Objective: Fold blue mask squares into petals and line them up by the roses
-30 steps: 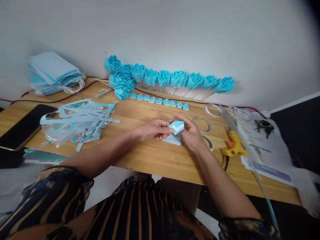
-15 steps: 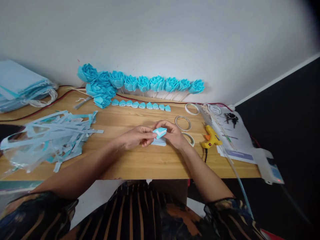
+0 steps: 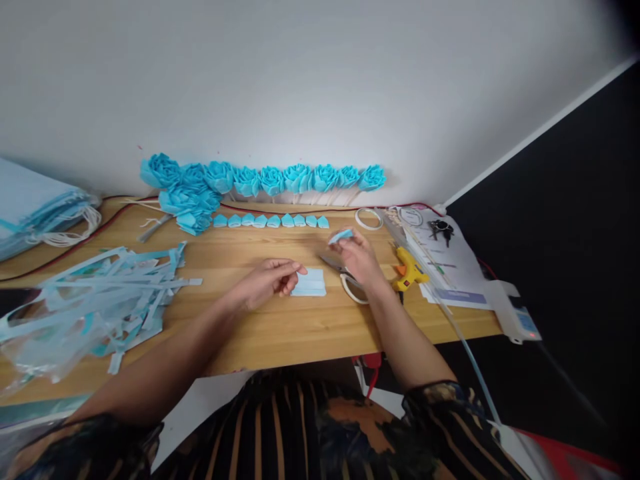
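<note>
My right hand [image 3: 359, 255] pinches a folded blue petal [image 3: 341, 236] above the desk, right of the middle. My left hand [image 3: 275, 279] is closed, its thumb and forefinger together and no object showing in them. It hovers at the left edge of a light-blue rectangular sheet [image 3: 311, 283] lying on the wood. Scissors [image 3: 333, 262] lie beside my right hand, partly hidden by it. Behind both hands runs a row of several folded blue petals [image 3: 273, 221].
Blue flowers [image 3: 299, 179] on sticks line the wall. Strip scraps [image 3: 135, 287] and a stack of blue-white sheets [image 3: 35, 207] are at left. A yellow glue gun [image 3: 411, 268], tape rolls [image 3: 369, 219], keys [image 3: 442, 230] and papers [image 3: 463, 267] occupy the right side.
My right hand has moved right and away from my left, carrying the folded petal out of the left fingers. More of the light-blue sheet now shows. The view has shifted slightly.
</note>
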`<act>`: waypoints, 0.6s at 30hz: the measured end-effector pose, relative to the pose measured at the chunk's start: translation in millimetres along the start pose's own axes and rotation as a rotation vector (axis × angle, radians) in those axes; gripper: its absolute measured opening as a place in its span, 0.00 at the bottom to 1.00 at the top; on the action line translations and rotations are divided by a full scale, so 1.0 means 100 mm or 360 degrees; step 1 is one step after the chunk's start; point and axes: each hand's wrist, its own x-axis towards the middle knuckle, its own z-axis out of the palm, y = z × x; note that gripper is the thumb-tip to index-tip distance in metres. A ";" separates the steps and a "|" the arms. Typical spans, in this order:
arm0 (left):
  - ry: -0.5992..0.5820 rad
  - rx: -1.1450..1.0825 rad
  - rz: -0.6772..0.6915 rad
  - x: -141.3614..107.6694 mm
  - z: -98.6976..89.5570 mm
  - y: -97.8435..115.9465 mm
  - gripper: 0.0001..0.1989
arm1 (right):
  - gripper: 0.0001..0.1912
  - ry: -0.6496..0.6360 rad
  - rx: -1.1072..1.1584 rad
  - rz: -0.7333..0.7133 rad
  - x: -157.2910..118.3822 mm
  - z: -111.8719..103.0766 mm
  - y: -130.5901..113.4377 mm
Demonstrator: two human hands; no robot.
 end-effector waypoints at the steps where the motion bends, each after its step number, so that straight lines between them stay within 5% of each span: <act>1: 0.0006 -0.0007 -0.0003 0.00 0.00 0.00 0.22 | 0.08 0.0061 0.0019 -0.0037 0.05 -0.04 -0.05; 7: 0.0029 -0.0046 -0.0034 0.00 0.00 -0.01 0.21 | 0.06 -0.0119 -0.0755 -0.0157 0.46 -0.44 -0.22; 12: 0.0027 -0.0059 -0.0033 0.01 -0.03 -0.04 0.19 | 0.22 -0.0449 -0.1550 0.0109 0.90 -0.84 -0.09; 18: 0.0067 -0.0071 -0.0032 0.03 -0.05 -0.04 0.19 | 0.23 -0.0556 -0.2043 0.0105 1.15 -0.93 0.01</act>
